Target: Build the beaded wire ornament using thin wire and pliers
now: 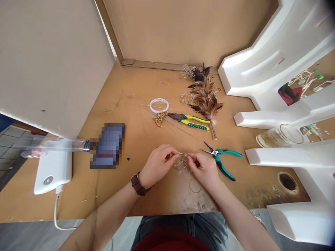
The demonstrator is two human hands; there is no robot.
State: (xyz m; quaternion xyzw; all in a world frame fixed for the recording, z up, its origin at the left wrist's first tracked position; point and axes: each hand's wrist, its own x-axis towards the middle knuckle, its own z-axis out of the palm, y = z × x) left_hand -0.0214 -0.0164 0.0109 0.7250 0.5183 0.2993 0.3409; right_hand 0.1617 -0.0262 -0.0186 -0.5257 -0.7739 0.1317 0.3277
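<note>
Near the front of the wooden table, my left hand (161,164) pinches one end of a thin wire piece with small beads (181,164). My right hand (204,169) pinches the same piece at its right side, close to the left fingertips. Loops of the beaded wire hang between and below the fingers. A thin yellowish ring (195,185) lies just under my right hand. To the right of that hand, teal-handled long-nose pliers (215,152) lie with their jaws and handles spread. Yellow-green pliers (187,120) rest farther back.
Behind the hands are a white ring (159,105), colourful cords (160,119), a feather bundle (205,94) and coiled wire (187,70). A phone (108,146) and white power bank (53,167) lie left. At right, a glass (280,135) sits by a white plastic frame (272,157).
</note>
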